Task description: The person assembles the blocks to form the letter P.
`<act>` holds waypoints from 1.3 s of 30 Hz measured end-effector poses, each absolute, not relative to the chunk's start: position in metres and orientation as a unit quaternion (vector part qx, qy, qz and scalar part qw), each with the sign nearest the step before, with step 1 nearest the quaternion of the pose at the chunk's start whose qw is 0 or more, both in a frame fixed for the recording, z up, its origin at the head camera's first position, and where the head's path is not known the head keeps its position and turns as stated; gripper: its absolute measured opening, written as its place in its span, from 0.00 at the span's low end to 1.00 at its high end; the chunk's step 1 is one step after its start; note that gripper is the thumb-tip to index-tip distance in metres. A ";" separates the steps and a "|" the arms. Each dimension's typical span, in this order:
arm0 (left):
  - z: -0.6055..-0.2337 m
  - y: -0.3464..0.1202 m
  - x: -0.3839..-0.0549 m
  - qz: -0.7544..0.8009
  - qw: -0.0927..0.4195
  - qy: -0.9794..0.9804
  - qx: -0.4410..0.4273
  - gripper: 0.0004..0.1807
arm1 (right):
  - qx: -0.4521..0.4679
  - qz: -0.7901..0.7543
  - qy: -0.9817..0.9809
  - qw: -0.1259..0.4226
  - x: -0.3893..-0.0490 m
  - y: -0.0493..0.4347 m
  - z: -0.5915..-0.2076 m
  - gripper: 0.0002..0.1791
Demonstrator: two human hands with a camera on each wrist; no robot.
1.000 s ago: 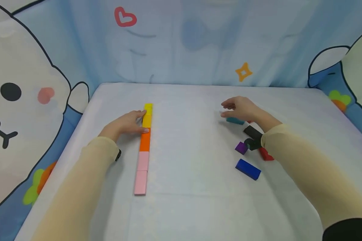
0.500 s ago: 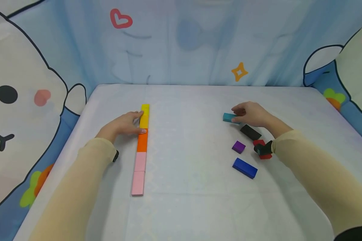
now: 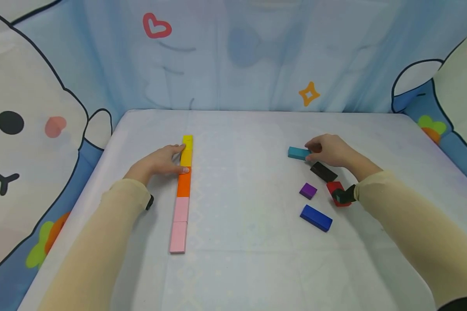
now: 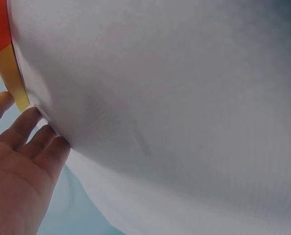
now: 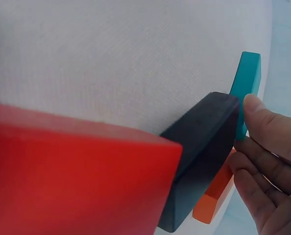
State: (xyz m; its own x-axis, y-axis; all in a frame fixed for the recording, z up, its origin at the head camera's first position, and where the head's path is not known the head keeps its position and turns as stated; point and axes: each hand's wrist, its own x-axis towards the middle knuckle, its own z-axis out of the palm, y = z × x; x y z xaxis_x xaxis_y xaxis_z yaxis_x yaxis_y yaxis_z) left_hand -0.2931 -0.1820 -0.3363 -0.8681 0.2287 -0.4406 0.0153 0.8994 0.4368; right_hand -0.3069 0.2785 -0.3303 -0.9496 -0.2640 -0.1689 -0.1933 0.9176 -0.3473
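Note:
On the left side of the white table runs a straight row of flat blocks: yellow (image 3: 186,159), orange (image 3: 184,185) and pink (image 3: 178,236). My left hand (image 3: 157,162) rests against its left side, thumb by the yellow-orange joint and fingers at the yellow part; the left wrist view shows these fingers fairly straight. Over on the right, my right hand (image 3: 331,151) pinches the right end of a teal block (image 3: 297,153) between thumb and fingers. In the right wrist view, an orange-red block (image 5: 209,200) lies beside the curled fingers; the head view hides it behind the hand.
Just in front of the right hand lies a black block (image 3: 324,171). Nearer me are a purple block (image 3: 308,190), a red block (image 3: 334,186) partly under the wrist camera, and a blue block (image 3: 316,217). A printed blue curtain (image 3: 233,56) hangs behind the table.
My right hand has come down and slightly right onto the teal block, its fingers drawing in around the end. The left hand stays at the row. The head view shifted slightly.

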 end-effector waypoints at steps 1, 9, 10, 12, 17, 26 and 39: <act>-0.337 -0.182 -0.293 0.215 0.248 0.942 0.065 0.48 | -0.115 -0.164 0.974 0.108 -0.307 0.279 -0.331 0.27; -0.337 -0.182 -0.293 0.215 0.251 0.942 0.061 0.48 | -0.107 -0.154 0.976 0.111 -0.308 0.282 -0.332 0.24; -0.338 -0.182 -0.293 0.213 0.251 0.942 0.062 0.48 | -0.107 -0.154 0.976 0.111 -0.308 0.282 -0.332 0.24; -0.338 -0.182 -0.293 0.211 0.251 0.943 0.062 0.48 | -0.105 -0.155 0.976 0.112 -0.309 0.282 -0.332 0.23; -0.338 -0.182 -0.294 0.212 0.250 0.943 0.061 0.48 | -0.104 -0.156 0.976 0.111 -0.311 0.282 -0.332 0.23; -0.336 -0.183 -0.294 0.216 0.249 0.942 0.064 0.48 | -0.101 -0.159 0.975 0.119 -0.319 0.272 -0.332 0.20; -0.340 -0.185 -0.297 0.218 0.248 0.942 0.064 0.48 | -0.113 -0.171 0.967 0.153 -0.341 0.223 -0.329 0.19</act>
